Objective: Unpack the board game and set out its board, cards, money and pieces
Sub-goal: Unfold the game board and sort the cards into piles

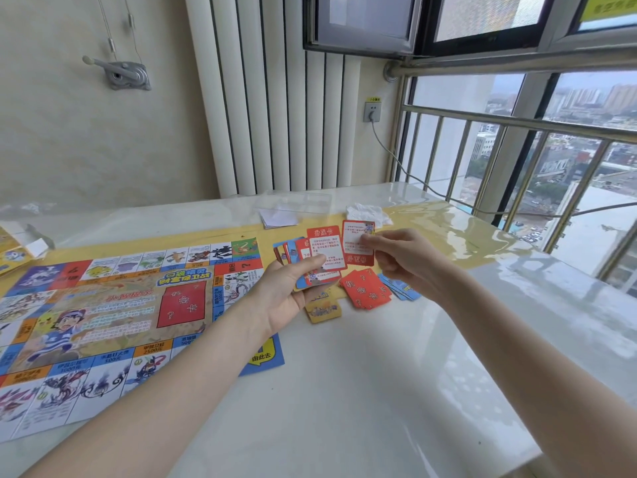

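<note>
The colourful game board (103,315) lies unfolded on the left half of the white table (379,391). My left hand (293,291) holds a fanned stack of red and blue cards (317,257) above the board's right edge. My right hand (406,260) pinches a single red card (356,241) just to the right of the fan. Under the hands, a small pile of red cards (367,288) lies face down on the table, with blue cards (403,289) beside it and a yellow card (324,310) in front.
A clear plastic sleeve (296,201) with white folded paper (279,219) and a crumpled white tissue (368,213) lie at the back of the table. Yellow game box parts (13,253) sit at the far left. A window railing (517,160) runs along the right.
</note>
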Demonstrator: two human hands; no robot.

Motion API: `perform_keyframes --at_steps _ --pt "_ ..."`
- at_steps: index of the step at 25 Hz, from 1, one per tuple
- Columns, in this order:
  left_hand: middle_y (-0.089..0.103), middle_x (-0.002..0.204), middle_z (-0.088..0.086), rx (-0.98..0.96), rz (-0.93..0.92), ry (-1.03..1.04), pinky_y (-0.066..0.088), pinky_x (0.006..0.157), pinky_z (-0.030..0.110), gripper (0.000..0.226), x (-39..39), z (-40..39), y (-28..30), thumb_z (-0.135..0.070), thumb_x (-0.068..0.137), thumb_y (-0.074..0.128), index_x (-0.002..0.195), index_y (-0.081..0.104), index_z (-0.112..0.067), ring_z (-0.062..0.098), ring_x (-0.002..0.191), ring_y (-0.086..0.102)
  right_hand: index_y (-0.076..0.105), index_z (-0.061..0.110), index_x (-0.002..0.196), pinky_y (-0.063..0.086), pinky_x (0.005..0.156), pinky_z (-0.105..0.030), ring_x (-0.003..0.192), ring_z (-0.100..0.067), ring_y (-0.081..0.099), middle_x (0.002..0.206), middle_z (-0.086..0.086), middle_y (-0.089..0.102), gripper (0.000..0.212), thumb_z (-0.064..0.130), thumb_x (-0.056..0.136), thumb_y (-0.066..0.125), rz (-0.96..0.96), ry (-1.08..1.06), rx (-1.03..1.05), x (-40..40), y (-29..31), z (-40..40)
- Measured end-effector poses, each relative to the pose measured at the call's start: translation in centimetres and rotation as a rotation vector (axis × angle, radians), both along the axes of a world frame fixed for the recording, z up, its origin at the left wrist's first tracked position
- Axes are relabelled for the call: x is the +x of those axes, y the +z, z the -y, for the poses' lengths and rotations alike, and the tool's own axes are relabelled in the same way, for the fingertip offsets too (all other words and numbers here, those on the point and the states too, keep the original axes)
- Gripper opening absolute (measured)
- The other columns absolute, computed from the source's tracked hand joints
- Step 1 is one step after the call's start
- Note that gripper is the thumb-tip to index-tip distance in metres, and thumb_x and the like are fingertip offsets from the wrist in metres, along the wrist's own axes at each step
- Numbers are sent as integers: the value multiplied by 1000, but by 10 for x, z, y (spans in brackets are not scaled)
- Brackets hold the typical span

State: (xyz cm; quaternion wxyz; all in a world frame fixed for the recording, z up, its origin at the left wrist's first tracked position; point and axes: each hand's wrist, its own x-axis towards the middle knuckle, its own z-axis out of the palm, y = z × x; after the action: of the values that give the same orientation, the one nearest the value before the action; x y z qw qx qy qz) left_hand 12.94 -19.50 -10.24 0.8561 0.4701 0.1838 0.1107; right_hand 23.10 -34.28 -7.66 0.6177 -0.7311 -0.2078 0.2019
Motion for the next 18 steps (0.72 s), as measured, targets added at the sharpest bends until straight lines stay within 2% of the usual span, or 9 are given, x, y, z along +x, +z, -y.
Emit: perform_keyframes --at_steps 3,4,6,8,10,12,14,18 --pt "71 63 7 -15 -32 52 57 56 31 10 1 -6 -2 5 84 59 82 61 -5 18 55 69 63 -7 100 19 37 -17 41 -8 23 51 0 32 25 15 90 58 -9 -92 94 3 3 3" --pt "71 63 7 -8 -39 61 57 56 31 10 1 -7 -3 4 84 60 83 61 -6 17 54 69 62 -11 100 23 37 -16 41 -8 27 53 -1 36 27 14 89 59 -40 -98 153 4 3 2" --pt "71 63 7 3 -44 70 57 58 31 11 2 -7 -5 5 84 60 84 62 -6 17 54 69 62 -8 94 30 37 -15 42 -7 37 59 -4 48 18 8 87 59 -106 -70 229 0 3 -2" --pt "71 63 6 9 -34 64 57 61 31 11 3 -4 -4 5 83 60 83 62 -6 18 55 69 60 -2 94 37 37 -15 43 -9 49 69 -11 62 9 4 87 58 -147 -28 236 -6 0 -9" --pt "70 67 6 38 -31 56 57 62 30 10 3 0 -3 3 83 62 83 62 -7 17 59 68 59 1 100 43 39 -17 49 -12 60 79 -15 69 14 4 87 58 -187 -8 222 -10 -6 -14" --pt "69 73 6 79 -34 69 57 63 29 10 2 -1 -3 2 82 63 83 62 -8 18 66 67 59 4 104 46 48 -20 56 -13 58 83 -11 69 17 8 87 59 -157 -18 114 -12 -9 -16" --pt "68 75 6 90 -35 85 57 62 29 11 0 -4 -4 2 83 63 82 61 -9 19 69 66 59 7 104 44 58 -23 64 -13 50 83 -6 60 16 15 90 57 -139 -3 39 -12 -10 -16" --pt "68 81 7 81 -21 78 57 66 29 8 1 -1 -4 -1 82 65 84 62 -9 19 72 66 57 9 88 43 66 -26 70 -14 51 78 -4 54 15 18 96 48 -255 39 232 -16 -8 -23"
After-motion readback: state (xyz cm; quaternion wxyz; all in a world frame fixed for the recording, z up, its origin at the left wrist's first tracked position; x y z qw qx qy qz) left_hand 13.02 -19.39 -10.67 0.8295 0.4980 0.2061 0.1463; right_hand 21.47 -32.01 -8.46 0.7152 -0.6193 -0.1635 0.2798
